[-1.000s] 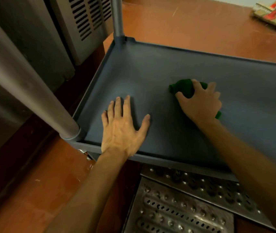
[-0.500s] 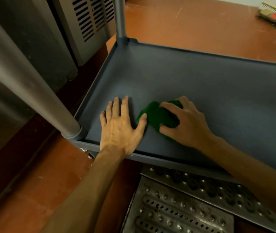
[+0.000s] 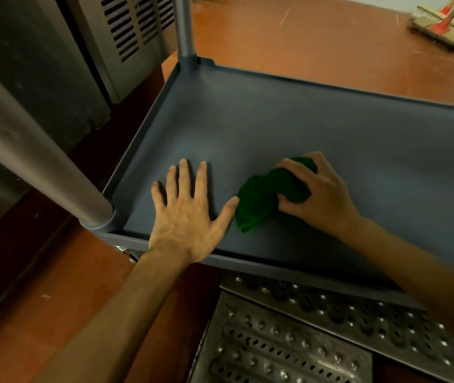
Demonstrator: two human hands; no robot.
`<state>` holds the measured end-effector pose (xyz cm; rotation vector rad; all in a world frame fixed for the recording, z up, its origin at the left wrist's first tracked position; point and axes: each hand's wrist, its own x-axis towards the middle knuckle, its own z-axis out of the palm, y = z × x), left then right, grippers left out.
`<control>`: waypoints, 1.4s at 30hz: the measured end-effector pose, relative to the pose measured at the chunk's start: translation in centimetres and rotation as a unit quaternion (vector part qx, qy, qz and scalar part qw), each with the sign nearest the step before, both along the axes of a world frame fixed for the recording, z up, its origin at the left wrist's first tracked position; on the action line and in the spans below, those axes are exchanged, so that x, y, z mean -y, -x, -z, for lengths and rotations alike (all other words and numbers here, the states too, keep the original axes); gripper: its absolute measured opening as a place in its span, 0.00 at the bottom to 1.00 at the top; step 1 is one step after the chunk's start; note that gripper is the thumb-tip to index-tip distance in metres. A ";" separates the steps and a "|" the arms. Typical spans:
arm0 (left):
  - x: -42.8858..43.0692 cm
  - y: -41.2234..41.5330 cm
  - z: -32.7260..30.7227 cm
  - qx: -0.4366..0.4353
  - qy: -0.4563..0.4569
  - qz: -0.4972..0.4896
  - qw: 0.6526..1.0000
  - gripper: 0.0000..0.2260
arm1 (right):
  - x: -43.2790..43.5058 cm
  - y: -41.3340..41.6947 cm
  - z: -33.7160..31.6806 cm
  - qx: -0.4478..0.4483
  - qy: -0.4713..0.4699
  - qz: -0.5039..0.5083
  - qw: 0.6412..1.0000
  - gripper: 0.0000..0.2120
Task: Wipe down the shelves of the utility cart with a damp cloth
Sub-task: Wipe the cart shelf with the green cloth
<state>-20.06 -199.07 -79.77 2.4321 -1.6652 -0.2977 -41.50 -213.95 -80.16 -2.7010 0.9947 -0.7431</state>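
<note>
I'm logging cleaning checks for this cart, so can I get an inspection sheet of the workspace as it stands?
Surface: dark grey plastic cart shelf with raised rim, bare apart from cloth and hands.
Job's things: crumpled green cloth lying on the shelf near its front edge.
Clutter: nothing seen on the shelf.
Grippers: left hand pressed flat, fingers spread; right hand gripping the cloth.
Cables: nothing seen.
Surroundings: reddish-brown floor; vented stainless steel cabinet at left; perforated metal floor grate below; brooms at far right.
</note>
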 end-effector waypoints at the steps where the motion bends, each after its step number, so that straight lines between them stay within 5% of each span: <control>1: 0.0 0.0 0.0 -0.002 -0.003 -0.001 1.000 0.42 | 1.0 -0.5 0.2 0.003 0.001 0.013 1.000 0.27; 10: 0.0 -0.1 0.1 -0.037 0.020 -0.014 0.999 0.41 | 12.0 -4.4 1.1 0.001 -0.023 0.114 0.993 0.34; 22: 1.7 -0.4 0.3 -0.057 0.060 -0.006 0.997 0.41 | 19.2 -9.4 0.4 0.010 -0.033 0.267 0.963 0.29; 42: 1.3 -0.3 -1.0 -0.052 0.144 -0.051 0.987 0.34 | 8.7 -3.2 -0.5 -0.008 -0.087 0.126 0.988 0.33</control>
